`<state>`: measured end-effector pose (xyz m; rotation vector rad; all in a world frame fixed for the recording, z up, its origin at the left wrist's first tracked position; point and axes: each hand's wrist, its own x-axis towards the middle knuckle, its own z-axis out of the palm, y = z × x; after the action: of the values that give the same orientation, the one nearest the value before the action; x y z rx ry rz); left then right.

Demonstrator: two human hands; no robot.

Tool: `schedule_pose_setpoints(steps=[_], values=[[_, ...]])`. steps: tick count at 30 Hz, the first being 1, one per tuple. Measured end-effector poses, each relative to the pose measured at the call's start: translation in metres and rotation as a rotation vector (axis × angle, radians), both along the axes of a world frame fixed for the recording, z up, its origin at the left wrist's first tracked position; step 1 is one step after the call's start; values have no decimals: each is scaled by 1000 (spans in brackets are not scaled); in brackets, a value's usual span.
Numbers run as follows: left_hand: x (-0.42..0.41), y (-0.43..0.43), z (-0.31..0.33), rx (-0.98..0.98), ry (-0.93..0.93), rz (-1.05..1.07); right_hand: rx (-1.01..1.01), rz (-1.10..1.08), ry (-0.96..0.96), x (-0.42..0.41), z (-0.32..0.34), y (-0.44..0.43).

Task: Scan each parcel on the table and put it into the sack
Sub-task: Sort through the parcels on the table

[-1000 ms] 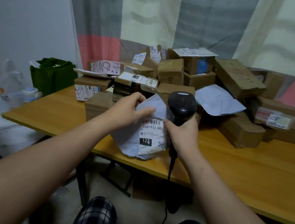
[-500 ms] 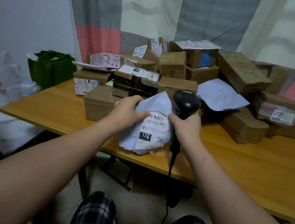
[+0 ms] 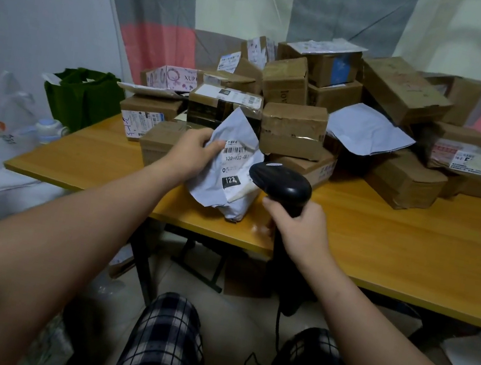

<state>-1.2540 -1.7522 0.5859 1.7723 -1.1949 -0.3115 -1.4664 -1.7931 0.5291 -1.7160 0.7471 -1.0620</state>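
Left hand (image 3: 192,154) pinches the crumpled white plastic mailer parcel (image 3: 223,198), which rests at the near edge of the yellow wooden table (image 3: 411,261). Right hand (image 3: 298,228) grips the black handheld barcode scanner (image 3: 280,186). Hold the label taut and aim squarely at the barcode. Since half a second ago, the scanner has dropped toward the table edge and tilted.

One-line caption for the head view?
Left hand holds a white mailer label-up; right hand points a black scanner toward it.
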Motion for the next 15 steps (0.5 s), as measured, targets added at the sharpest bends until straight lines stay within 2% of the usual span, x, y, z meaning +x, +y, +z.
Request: schedule_pose_setpoints(steps=[6,15], values=[[4,5,-3,-68,7,28,18,16,-39,0,3,6],[11,4,-7,-103,-4,60,-14,27,1,0,8,12]])
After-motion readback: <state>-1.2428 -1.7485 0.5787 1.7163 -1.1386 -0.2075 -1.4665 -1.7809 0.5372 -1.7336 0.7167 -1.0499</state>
